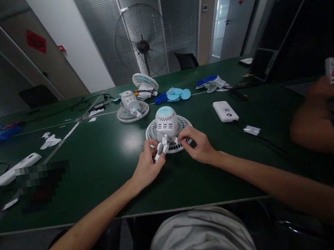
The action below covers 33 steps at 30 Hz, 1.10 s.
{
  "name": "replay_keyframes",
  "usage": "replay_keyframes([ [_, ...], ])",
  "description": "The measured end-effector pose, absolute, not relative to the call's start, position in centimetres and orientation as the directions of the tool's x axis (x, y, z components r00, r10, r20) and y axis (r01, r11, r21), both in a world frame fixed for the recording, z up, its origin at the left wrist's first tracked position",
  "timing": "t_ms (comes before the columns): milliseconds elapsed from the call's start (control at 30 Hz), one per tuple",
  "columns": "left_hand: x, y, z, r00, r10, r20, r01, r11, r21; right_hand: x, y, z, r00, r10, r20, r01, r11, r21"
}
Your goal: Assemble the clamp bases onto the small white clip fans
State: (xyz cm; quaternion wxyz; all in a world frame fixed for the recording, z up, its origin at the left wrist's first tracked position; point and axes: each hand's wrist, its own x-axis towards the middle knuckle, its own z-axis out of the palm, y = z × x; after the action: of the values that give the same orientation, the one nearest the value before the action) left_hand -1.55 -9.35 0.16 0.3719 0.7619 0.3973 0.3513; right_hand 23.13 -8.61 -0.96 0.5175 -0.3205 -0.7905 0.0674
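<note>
A small white fan [167,121] lies face down on its round grille, its motor housing with a light-blue cap pointing up. At its near side, my left hand [149,162] is closed around a white jointed bracket [163,146] that joins the housing. My right hand [199,144] pinches a small white piece [176,140] at the housing's lower right edge; its exact kind is too small to tell. Just beyond lies a second white fan [131,105], also face down. A third fan [145,84] rests tilted behind that one.
Light-blue fan blades [178,93] and blue-and-white gloves [213,82] lie farther back on the green table [104,174]. A white power bank [225,111] with a cable sits to the right. A white bar [18,168] lies left. Another person's arm [314,116] rests at right.
</note>
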Motion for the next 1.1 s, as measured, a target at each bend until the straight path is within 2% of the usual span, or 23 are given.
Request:
replay_keyframes([
  [167,-1.2,-9.2,-0.1,0.486,0.864,0.132,0.2,-0.257,0.945,23.1,-8.7,-0.9,-0.26,0.564,0.784,0.429,0.794,-0.43],
  [333,-1.0,-8.9,-0.2,0.51,0.852,0.117,0.068,-0.175,0.982,23.3,-8.8,-1.0,-0.255,0.573,0.779,0.427,0.789,-0.441],
  [467,-1.2,-8.8,-0.3,0.525,0.837,0.154,0.04,-0.205,0.978,23.3,-8.9,-1.0,-0.266,0.566,0.78,0.419,0.797,-0.435],
  [633,-1.5,-8.5,-0.6,0.499,0.854,0.146,0.108,-0.228,0.968,23.2,-8.8,-1.1,-0.242,0.552,0.798,0.413,0.803,-0.43],
  [867,-1.6,-7.9,-1.0,0.502,0.837,0.218,0.142,-0.329,0.934,23.2,-8.5,-1.3,-0.299,0.498,0.814,0.452,0.825,-0.338],
  [1100,-1.7,-8.2,-0.8,0.585,0.767,0.263,0.132,-0.41,0.902,23.0,-9.0,-1.8,-0.354,0.454,0.818,0.536,0.815,-0.221],
])
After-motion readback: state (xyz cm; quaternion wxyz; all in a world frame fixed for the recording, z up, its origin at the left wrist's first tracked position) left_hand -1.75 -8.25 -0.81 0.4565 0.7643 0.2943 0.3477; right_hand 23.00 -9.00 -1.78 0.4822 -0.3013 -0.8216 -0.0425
